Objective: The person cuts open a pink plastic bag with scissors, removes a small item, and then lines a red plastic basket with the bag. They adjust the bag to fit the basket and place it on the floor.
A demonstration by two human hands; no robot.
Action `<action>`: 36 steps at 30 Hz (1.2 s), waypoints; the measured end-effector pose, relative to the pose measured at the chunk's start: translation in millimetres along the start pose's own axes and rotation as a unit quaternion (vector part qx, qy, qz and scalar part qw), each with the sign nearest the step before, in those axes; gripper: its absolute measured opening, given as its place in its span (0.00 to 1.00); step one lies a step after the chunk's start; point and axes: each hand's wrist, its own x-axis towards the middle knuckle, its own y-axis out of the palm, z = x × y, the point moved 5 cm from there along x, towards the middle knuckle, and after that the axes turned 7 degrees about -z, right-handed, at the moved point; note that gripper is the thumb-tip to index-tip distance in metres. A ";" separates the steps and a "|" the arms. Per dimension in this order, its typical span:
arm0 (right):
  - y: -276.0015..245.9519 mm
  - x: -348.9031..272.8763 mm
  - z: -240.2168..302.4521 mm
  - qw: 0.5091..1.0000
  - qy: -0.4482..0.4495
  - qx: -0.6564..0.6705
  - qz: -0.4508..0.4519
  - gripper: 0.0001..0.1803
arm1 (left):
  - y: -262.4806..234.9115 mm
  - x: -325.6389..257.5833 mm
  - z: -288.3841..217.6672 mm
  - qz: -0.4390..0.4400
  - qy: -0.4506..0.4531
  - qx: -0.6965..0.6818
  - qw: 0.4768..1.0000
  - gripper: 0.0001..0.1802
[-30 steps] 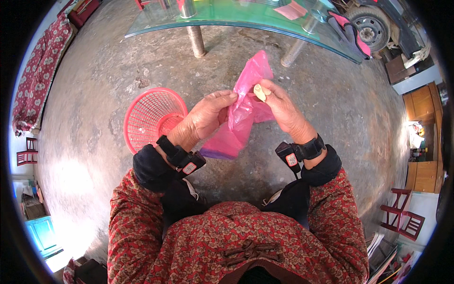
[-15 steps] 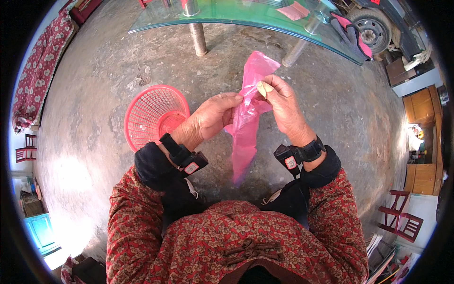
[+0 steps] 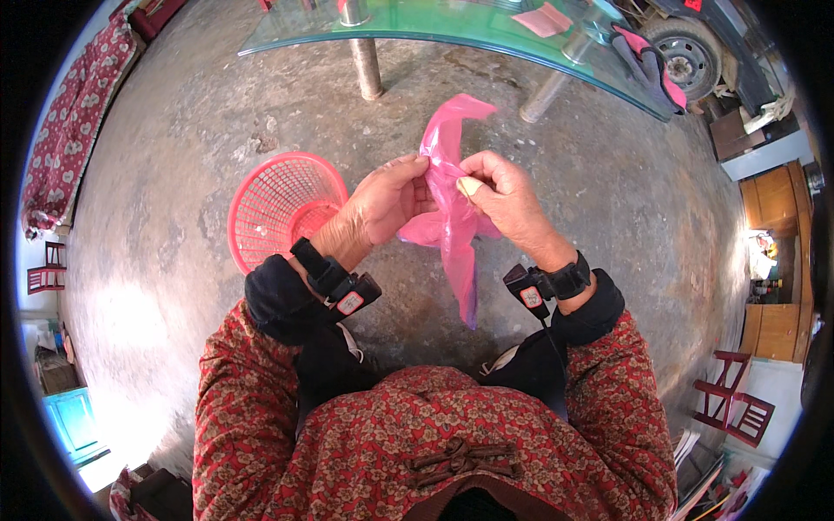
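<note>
A thin pink plastic bag [image 3: 455, 208] hangs crumpled between my hands, above the floor. My left hand [image 3: 393, 198] pinches its left edge between thumb and fingers. On the other side, my right hand [image 3: 504, 191] grips the bag's right edge with thumb and forefinger. One end of the bag sticks up past my fingers, and the lower part dangles down toward my knees. Beside my left wrist stands a pink slatted plastic basket [image 3: 252, 211], tilted in view; its inside shows a solid pink base and my forearm hides part of its rim.
Ahead is a glass-topped table [image 3: 434, 33] on metal legs, with a pink sheet [image 3: 544, 20] and a grey-pink cloth [image 3: 643, 65] at its right. A vehicle wheel [image 3: 685, 61] stands beyond. A dark red chair [image 3: 734, 399] is at the right; a flowered cover [image 3: 74, 130] hangs at the left.
Both hands have shifted slightly to the left at the bag. The bag's top has bent over to the right and its lower tail has swung right. The basket stays put.
</note>
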 end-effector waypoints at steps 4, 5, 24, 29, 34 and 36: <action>-3.8 -0.4 -0.3 0.999 -0.024 -0.005 -0.037 0.03 | -9.6 -0.5 -2.0 -0.078 -0.007 0.034 0.996 0.17; -4.7 -1.5 2.2 0.997 -0.044 -0.041 -0.050 0.04 | -8.9 -1.5 -5.1 -0.091 0.011 0.029 0.995 0.19; -12.3 0.3 -10.7 0.990 -0.063 -0.074 -0.101 0.03 | -21.0 -0.4 -16.4 -0.112 0.090 -0.005 0.990 0.08; -18.9 6.7 -22.4 0.990 0.021 -0.046 -0.134 0.04 | -17.5 -0.9 -19.0 -0.070 0.089 -0.039 0.993 0.09; -14.4 -1.7 16.4 0.961 -0.163 -0.166 -0.151 0.15 | -14.6 -0.4 -18.9 -0.055 0.084 -0.083 0.991 0.10; -3.3 -7.6 29.6 0.927 -0.234 -0.265 -0.130 0.19 | -14.0 0.1 -18.3 -0.077 0.078 -0.097 0.989 0.09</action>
